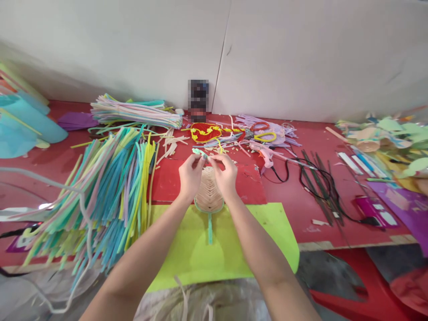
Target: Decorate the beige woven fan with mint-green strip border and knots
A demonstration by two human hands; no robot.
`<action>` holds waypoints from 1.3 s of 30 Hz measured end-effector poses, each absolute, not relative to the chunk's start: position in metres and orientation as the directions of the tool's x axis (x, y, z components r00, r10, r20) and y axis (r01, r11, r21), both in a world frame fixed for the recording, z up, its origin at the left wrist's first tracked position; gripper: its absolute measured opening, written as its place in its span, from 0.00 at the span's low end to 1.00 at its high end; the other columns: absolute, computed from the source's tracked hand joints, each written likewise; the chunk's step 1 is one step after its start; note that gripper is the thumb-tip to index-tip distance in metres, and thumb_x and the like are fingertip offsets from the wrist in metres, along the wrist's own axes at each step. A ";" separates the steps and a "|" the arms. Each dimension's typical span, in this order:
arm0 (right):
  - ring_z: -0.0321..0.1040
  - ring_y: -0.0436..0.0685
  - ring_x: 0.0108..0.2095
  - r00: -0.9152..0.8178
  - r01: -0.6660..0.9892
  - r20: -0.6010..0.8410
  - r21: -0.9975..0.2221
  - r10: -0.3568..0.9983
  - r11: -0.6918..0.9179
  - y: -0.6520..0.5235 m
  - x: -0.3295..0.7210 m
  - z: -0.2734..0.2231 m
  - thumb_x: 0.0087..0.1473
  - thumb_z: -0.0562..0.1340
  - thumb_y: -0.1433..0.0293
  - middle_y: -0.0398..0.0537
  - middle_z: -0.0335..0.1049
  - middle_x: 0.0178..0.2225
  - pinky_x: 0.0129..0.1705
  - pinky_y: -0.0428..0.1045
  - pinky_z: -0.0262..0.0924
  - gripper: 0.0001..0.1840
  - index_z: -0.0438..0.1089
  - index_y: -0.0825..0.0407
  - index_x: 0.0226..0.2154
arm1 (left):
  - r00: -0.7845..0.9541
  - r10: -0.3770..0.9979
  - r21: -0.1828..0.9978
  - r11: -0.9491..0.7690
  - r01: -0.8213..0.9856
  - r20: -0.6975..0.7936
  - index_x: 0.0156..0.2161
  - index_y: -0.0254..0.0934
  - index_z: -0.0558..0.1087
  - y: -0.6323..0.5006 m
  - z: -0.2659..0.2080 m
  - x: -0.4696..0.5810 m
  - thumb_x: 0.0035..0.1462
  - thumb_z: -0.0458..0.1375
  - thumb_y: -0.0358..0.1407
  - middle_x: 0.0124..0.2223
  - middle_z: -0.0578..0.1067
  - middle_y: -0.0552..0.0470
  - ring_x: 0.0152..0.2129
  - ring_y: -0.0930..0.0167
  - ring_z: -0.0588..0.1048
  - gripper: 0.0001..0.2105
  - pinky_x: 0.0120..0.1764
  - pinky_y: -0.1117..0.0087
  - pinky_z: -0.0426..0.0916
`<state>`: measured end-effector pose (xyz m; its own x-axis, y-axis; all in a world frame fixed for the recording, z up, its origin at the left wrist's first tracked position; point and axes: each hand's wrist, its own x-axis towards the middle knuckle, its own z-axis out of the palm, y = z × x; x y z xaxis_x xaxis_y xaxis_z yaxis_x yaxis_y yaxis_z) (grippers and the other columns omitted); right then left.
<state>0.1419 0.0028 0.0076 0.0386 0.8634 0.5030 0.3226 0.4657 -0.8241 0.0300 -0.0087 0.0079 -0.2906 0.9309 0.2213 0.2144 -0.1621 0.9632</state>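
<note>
My left hand [190, 177] and my right hand [226, 174] meet at the fingertips in front of me, both pinched. A small twisted mint-green pipe cleaner [199, 152] pokes up from between them. Fingers cover the rest of it. Directly below lies a fan-shaped piece [209, 191] of beige pipe cleaners in a chevron pattern. It has a mint-green edge and a straight mint-green handle [210, 229] pointing toward me. My hands hide its upper end, so I cannot tell whether the twisted piece is joined to it.
Bundled pastel pipe cleaners [110, 191] crowd the left. Behind my hands lie a red and yellow piece [205, 132], yellow-handled scissors [265, 137] and lilac stems. A pink glue gun [266, 156] with a black cord sits right. A yellow-green sheet [261, 236] overhangs the table edge.
</note>
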 end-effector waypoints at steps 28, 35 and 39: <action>0.68 0.52 0.31 0.080 -0.127 0.111 -0.985 0.991 0.121 0.017 0.142 -0.001 0.43 0.67 0.60 0.43 0.72 0.27 0.39 0.49 0.63 0.11 0.72 0.51 0.28 | -0.275 0.935 0.973 -0.229 0.014 0.224 0.33 0.36 0.71 0.001 0.002 0.028 0.53 0.56 0.34 0.32 0.75 0.52 0.29 0.73 0.75 0.04 0.36 0.71 0.71; 0.66 0.51 0.29 0.014 -0.164 0.000 -0.986 1.000 0.003 0.022 0.153 0.001 0.40 0.68 0.61 0.42 0.70 0.25 0.37 0.48 0.60 0.12 0.72 0.51 0.25 | -0.068 0.916 0.879 -0.356 0.317 0.396 0.39 0.37 0.72 0.005 0.001 0.018 0.55 0.56 0.30 0.36 0.76 0.51 0.34 0.73 0.75 0.06 0.39 0.71 0.69; 0.62 0.49 0.25 -0.050 -0.150 -0.049 -0.987 0.998 -0.056 0.026 0.162 -0.001 0.37 0.70 0.62 0.40 0.68 0.22 0.33 0.47 0.57 0.12 0.72 0.52 0.24 | 0.085 0.885 0.750 -0.435 0.498 0.457 0.41 0.39 0.72 0.002 0.003 0.013 0.57 0.54 0.29 0.37 0.76 0.51 0.34 0.72 0.74 0.08 0.40 0.72 0.67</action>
<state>0.1623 0.0262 -0.0010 -0.0501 0.9975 -0.0490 -0.1495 -0.0560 -0.9872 0.0133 0.0015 0.0031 0.0848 0.8853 0.4572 0.4977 -0.4352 0.7503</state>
